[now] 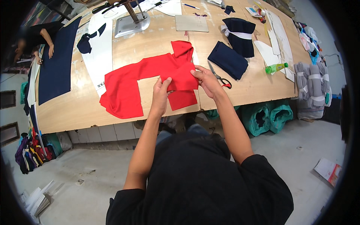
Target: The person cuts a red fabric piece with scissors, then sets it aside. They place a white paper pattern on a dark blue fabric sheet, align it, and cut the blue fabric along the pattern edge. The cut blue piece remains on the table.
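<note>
Both hands are pinching the red fabric piece (150, 80), which is lying spread on the wooden bench (75, 108). The left hand (161, 93) fingers are closing on its lower middle edge; the right hand (208, 80) fingers are gripping its right edge. Scissors (221, 78) are lying just beyond the right fingers.
</note>
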`<control>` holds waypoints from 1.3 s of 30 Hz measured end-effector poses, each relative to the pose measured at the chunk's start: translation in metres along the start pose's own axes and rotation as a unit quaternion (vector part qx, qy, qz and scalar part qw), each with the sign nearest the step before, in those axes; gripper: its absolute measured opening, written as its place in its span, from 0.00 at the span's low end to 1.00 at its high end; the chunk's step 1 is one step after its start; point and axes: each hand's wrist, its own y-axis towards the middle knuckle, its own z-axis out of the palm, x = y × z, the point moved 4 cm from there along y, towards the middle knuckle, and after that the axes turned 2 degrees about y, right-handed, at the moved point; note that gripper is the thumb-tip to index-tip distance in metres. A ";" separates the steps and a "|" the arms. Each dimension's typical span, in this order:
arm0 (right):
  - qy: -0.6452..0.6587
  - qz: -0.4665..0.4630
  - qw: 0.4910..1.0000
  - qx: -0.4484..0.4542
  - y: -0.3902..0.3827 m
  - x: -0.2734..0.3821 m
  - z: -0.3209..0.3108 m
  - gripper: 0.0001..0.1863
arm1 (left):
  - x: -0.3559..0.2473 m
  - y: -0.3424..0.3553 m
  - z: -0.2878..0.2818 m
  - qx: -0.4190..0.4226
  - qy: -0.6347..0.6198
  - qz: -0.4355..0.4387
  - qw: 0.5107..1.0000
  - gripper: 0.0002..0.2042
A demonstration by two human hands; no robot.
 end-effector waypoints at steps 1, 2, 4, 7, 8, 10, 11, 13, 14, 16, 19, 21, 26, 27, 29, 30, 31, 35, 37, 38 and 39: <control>0.012 -0.018 1.000 0.003 0.001 0.003 0.001 0.29 | 0.006 0.000 -0.004 -0.012 0.018 -0.013 1.000 0.15; 0.006 -0.020 1.000 0.000 -0.003 -0.001 0.003 0.29 | 0.016 -0.001 -0.011 -0.025 0.036 -0.023 0.999 0.16; 0.003 -0.002 1.000 -0.020 -0.008 -0.025 -0.004 0.28 | 0.045 -0.004 -0.025 -0.037 0.056 -0.055 0.996 0.18; -0.026 0.033 0.994 -0.096 -0.005 -0.089 -0.020 0.24 | 0.115 -0.006 -0.058 -0.043 0.073 -0.124 0.989 0.19; -0.077 0.069 0.988 -0.116 -0.004 -0.108 -0.029 0.23 | 0.134 -0.007 -0.067 -0.048 0.084 -0.147 0.984 0.19; -0.130 0.087 0.977 -0.144 -0.003 -0.134 -0.041 0.21 | 0.162 -0.007 -0.080 -0.060 0.097 -0.175 0.978 0.19; -0.130 0.072 0.977 -0.152 -0.004 -0.141 -0.043 0.19 | 0.170 -0.008 -0.083 -0.068 0.100 -0.183 0.976 0.19; -0.129 0.048 0.975 -0.172 -0.006 -0.146 -0.046 0.17 | 0.175 -0.009 -0.084 -0.072 0.107 -0.180 0.975 0.19; -0.127 0.039 0.974 -0.184 -0.007 -0.145 -0.046 0.16 | 0.173 -0.010 -0.082 -0.067 0.111 -0.170 0.977 0.19; -0.138 0.006 0.970 -0.199 -0.009 -0.142 -0.045 0.14 | 0.171 -0.009 -0.083 -0.060 0.121 -0.158 0.978 0.19; -0.181 -0.092 0.958 -0.202 -0.012 -0.133 -0.039 0.11 | 0.170 -0.006 -0.086 -0.048 0.125 -0.149 0.980 0.19; -0.215 -0.189 0.937 -0.198 -0.021 -0.126 -0.034 0.09 | 0.168 -0.008 -0.086 -0.036 0.107 -0.137 0.984 0.19; -0.255 -0.111 0.924 -0.261 -0.022 -0.153 -0.053 0.09 | 0.191 -0.011 -0.091 -0.059 0.129 -0.144 0.979 0.18; -0.262 -0.107 0.921 -0.267 -0.022 -0.155 -0.055 0.10 | 0.195 -0.010 -0.093 -0.063 0.135 -0.140 0.979 0.18; -0.301 -0.099 0.912 -0.259 -0.020 -0.159 -0.060 0.11 | 0.185 -0.012 -0.084 -0.046 0.138 -0.127 0.981 0.18; -0.321 -0.095 0.907 -0.255 -0.020 -0.161 -0.062 0.12 | 0.179 -0.013 -0.080 -0.038 0.140 -0.120 0.982 0.18; -0.345 -0.082 0.902 -0.248 -0.020 -0.158 -0.060 0.13 | 0.174 -0.015 -0.081 -0.051 0.199 -0.131 0.970 0.19; -0.476 -0.111 0.834 -0.257 -0.030 -0.141 -0.042 0.19 | 0.148 -0.024 -0.076 -0.152 0.473 -0.047 0.867 0.19; -0.519 -0.133 0.800 -0.270 -0.031 -0.138 -0.035 0.21 | 0.140 -0.027 -0.067 -0.200 0.540 0.014 0.817 0.19; -0.521 -0.130 0.798 -0.274 -0.031 -0.138 -0.032 0.21 | 0.139 -0.028 -0.065 -0.213 0.536 0.022 0.817 0.18; -0.524 -0.126 0.796 -0.277 -0.030 -0.137 -0.031 0.22 | 0.138 -0.028 -0.063 -0.227 0.531 0.030 0.816 0.18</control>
